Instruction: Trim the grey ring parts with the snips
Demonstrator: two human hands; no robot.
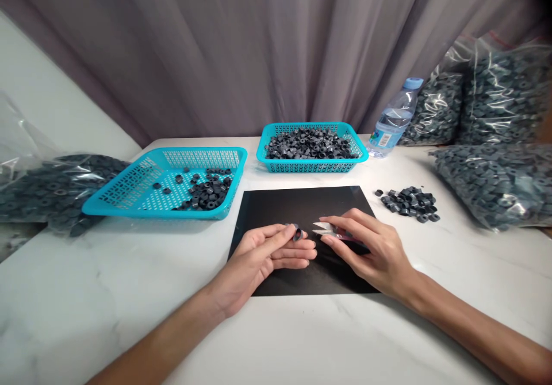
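Between the thumb and forefinger of my left hand (pixel 263 257) is a small dark grey rubber ring (pixel 298 234), its hollow end turned toward the right. The other fingers of that hand are stretched out, palm up. My right hand (pixel 375 247) grips a pair of thread snips (pixel 324 229); their two pointed blades are apart and aim left at the ring, a short gap away. Most of the snips' handle is hidden by my fingers. Both hands are above a black mat (pixel 297 204) on the table.
A blue basket (pixel 129 210) at left holds some rings; another blue basket (pixel 313 168) at the back is full of them. Loose rings (pixel 409 202) lie right of the mat. Bags of rings (pixel 495 184) stand at right, one bag (pixel 64 187) at left. A water bottle (pixel 394 120) leans near the back.
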